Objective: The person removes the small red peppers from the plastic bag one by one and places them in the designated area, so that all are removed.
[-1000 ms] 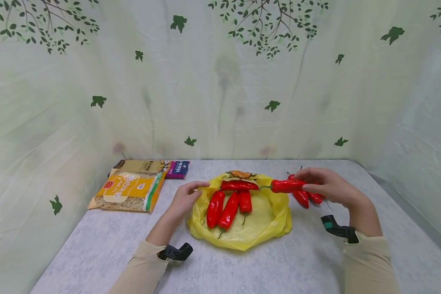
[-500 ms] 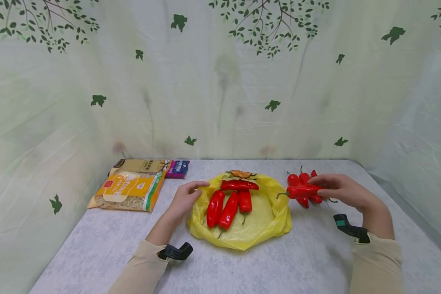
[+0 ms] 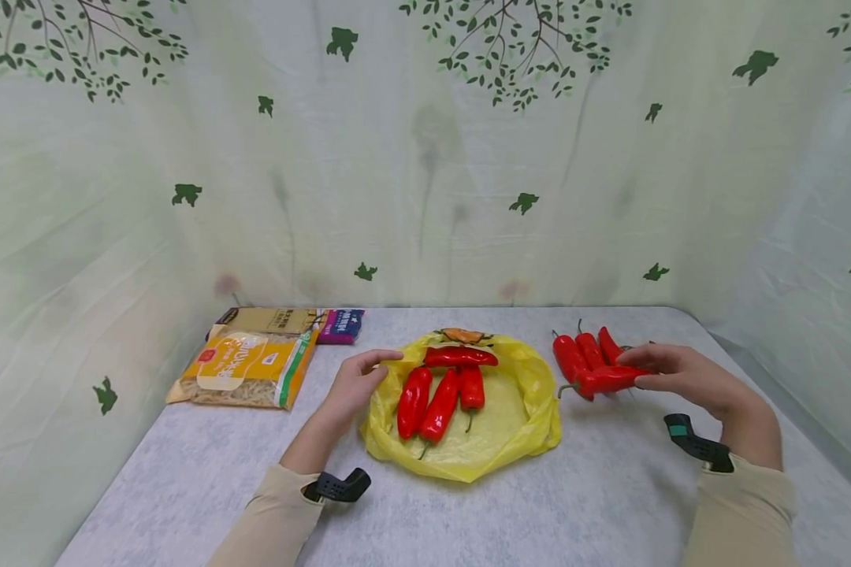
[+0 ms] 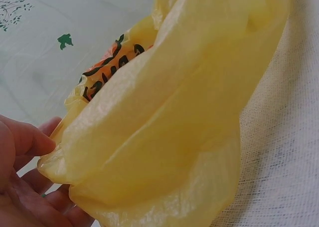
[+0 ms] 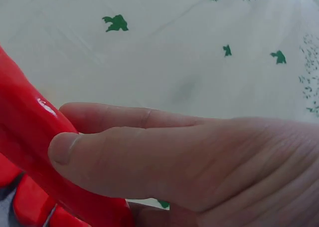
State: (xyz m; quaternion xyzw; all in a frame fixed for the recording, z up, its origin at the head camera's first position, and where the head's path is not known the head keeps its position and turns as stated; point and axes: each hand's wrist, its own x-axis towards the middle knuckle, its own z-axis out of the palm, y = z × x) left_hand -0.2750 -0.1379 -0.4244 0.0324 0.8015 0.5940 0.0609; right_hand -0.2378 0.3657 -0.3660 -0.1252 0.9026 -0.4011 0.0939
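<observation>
My left hand [image 3: 352,394] pinches the left rim of an open yellow plastic bag [image 3: 510,442]; the left wrist view shows the thumb and fingers on either side of the thin film [image 4: 164,137]. Inside the bag lie several glossy red chili peppers [image 3: 440,405], one of them crosswise at the back. Between thumb and fingers, my right hand [image 3: 691,386] holds another red chili pepper [image 3: 604,381] by its tip end, the stem pointing left. That pepper is at the near side of a small group of red peppers [image 3: 570,356], partly hiding them; whether it touches them I cannot tell.
An orange-and-yellow food packet [image 3: 248,366] lies at the back left. Behind it are a tan packet [image 3: 275,319] and a purple packet [image 3: 342,326]. A leaf-printed curtain [image 3: 425,173] stands behind the table's far edge.
My right hand has carried the pepper rightward and slightly nearer, from over the bag's right rim to the pepper group. My left hand has stayed on the bag rim.
</observation>
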